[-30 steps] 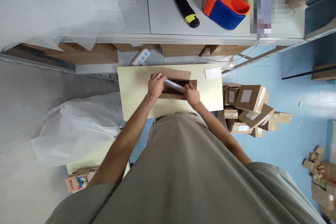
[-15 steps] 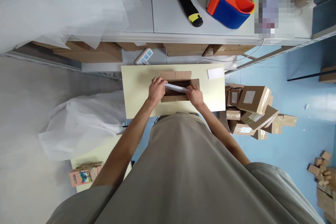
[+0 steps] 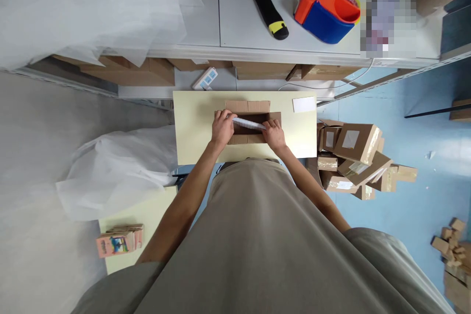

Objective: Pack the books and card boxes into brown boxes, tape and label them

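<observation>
An open cardboard box [image 3: 247,106] stands on a pale yellow table [image 3: 195,127], its flaps folded outward. Over the opening lies a thin, whitish flat item [image 3: 249,123], seen nearly edge-on and slightly slanted; its exact kind does not show. My left hand [image 3: 222,126] grips its left end, fingers bent over the box's left side. At the other end, my right hand [image 3: 274,134] pinches the item near the right flap. Both hands are closed, and the box's inside is dark and partly hidden by them.
A white label [image 3: 304,104] lies at the table's right. Beyond, a shelf holds a utility knife [image 3: 268,7] and a tape dispenser [image 3: 327,13]. Cardboard boxes [image 3: 358,142] are piled on the right. White sheeting [image 3: 121,167] and books [image 3: 119,242] are on the left.
The camera view has shifted slightly. Both hands still hold the whitish item over the box, with its left end a touch more covered by the left fingers.
</observation>
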A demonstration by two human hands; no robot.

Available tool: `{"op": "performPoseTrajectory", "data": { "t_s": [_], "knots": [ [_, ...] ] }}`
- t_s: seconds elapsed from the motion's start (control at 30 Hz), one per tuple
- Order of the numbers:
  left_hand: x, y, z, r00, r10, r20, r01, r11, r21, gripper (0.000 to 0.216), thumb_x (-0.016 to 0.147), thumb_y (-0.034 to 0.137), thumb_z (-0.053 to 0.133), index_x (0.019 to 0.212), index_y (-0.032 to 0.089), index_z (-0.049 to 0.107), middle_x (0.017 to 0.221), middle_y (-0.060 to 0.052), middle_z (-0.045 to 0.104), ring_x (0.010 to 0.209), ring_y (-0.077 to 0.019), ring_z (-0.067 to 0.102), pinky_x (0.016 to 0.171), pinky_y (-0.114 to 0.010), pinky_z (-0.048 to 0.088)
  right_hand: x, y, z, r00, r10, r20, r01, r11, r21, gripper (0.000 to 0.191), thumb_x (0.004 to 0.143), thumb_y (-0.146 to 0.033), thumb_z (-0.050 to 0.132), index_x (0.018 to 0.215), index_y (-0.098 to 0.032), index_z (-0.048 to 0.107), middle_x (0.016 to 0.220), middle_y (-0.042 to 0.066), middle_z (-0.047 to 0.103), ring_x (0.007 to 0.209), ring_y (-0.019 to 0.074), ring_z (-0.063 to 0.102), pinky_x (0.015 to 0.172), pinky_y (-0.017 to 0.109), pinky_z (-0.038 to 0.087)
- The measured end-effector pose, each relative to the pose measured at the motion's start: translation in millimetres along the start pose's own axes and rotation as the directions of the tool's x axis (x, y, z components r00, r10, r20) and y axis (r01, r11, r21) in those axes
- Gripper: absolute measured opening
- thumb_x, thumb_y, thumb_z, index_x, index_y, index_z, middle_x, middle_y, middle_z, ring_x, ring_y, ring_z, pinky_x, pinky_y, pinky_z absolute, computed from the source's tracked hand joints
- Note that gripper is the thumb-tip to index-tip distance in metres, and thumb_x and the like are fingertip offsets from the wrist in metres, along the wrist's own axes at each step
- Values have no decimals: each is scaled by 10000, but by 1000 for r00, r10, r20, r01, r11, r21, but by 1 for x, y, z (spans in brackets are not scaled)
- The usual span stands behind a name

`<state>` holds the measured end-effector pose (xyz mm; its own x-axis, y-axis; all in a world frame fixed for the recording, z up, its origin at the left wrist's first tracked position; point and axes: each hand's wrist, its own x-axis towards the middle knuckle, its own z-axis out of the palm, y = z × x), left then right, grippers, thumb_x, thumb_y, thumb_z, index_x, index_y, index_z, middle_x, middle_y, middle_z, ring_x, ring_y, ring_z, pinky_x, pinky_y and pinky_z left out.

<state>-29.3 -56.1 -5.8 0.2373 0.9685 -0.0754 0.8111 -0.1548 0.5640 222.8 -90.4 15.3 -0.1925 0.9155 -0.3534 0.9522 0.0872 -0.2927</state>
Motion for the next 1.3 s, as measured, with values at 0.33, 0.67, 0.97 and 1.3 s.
{"op": "performPoseTrajectory", "data": {
  "t_s": [0.33,0.67,0.97,1.3],
  "knots": [
    [-2,1,6,1000,-17,-24,17,1000,16,425,996,81,500,1227,271,803,1281,-157,704,1275,-363,570,1165,-539,515,1,1,1,1000,6,20,-6,1000,-17,313,1132,-178,569,1388,-132,743,1407,198,733,1366,363,550,1189,447,485],
    [4,-2,-2,998,28,48,-30,999,33,351,1003,94,530,1203,254,771,1310,-160,701,1270,-367,572,1178,-571,500,-1,2,4,1000,-7,-2,7,1000,1,292,1122,-183,558,1341,-139,746,1380,202,735,1357,361,564,1179,455,492],
    [3,17,-67,984,143,111,-137,989,-60,269,1028,95,553,1218,226,689,1301,-142,712,1275,-344,622,1152,-522,539,-32,-2,-36,995,-46,-84,59,986,156,341,1175,-335,465,1442,-182,612,1406,184,693,1115,314,707,898,388,595],
    [-25,40,-151,999,47,-24,-52,957,-286,270,1091,415,682,1317,284,749,1283,-66,758,1242,-299,710,1142,-490,597,-14,5,-113,906,-52,-420,293,793,535,586,1081,-723,649,1483,-299,610,1268,74,775,1092,275,767,1013,465,669]
  ]
}}
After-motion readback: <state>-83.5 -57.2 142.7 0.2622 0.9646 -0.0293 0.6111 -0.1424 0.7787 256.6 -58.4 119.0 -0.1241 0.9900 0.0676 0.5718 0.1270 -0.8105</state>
